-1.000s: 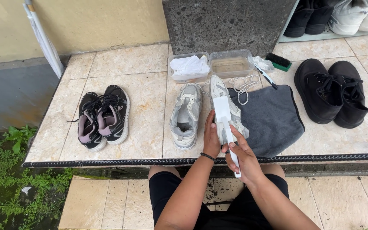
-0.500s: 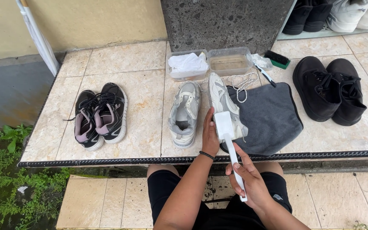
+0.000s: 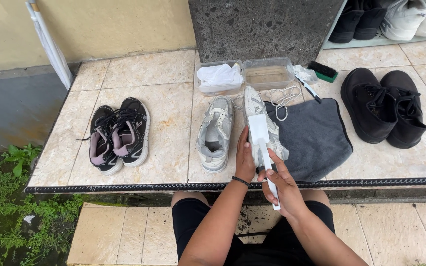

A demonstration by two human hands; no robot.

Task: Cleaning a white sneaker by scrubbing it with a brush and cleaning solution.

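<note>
The fingers of the right hand (image 3: 280, 186) are wrapped tight around the handle of a white brush (image 3: 263, 148), whose broad flat head rests on the side of a pale grey-and-white shoe (image 3: 265, 127). The left hand (image 3: 245, 158) lies against the near left side of that same shoe, fingers together and pressed along it, thumb toward the brush; a dark band sits on its wrist. The shoe lies tipped on its side, partly on a grey cloth (image 3: 314, 135) spread over the tiled ledge (image 3: 163, 79), near the ledge's front edge and right above the person's knees.

Just left of the held shoe stands its mate (image 3: 216, 134), upright and with its opening facing up. Loose white laces (image 3: 283, 98) lie on the far corner of the cloth. Behind them are two clear plastic tubs: the left tub (image 3: 219, 78) holds crumpled white cloth, the right tub (image 3: 268, 73) holds murky water. To the right of the tubs lies a dark scrubbing brush (image 3: 323, 71) with a green base. A pair of black shoes (image 3: 384, 107) stands at the right of the ledge, and a pair of black trainers (image 3: 118, 134) with pinkish lining at the left, well apart from the hands. More footwear sits on a rack (image 3: 395, 19) at the top right
</note>
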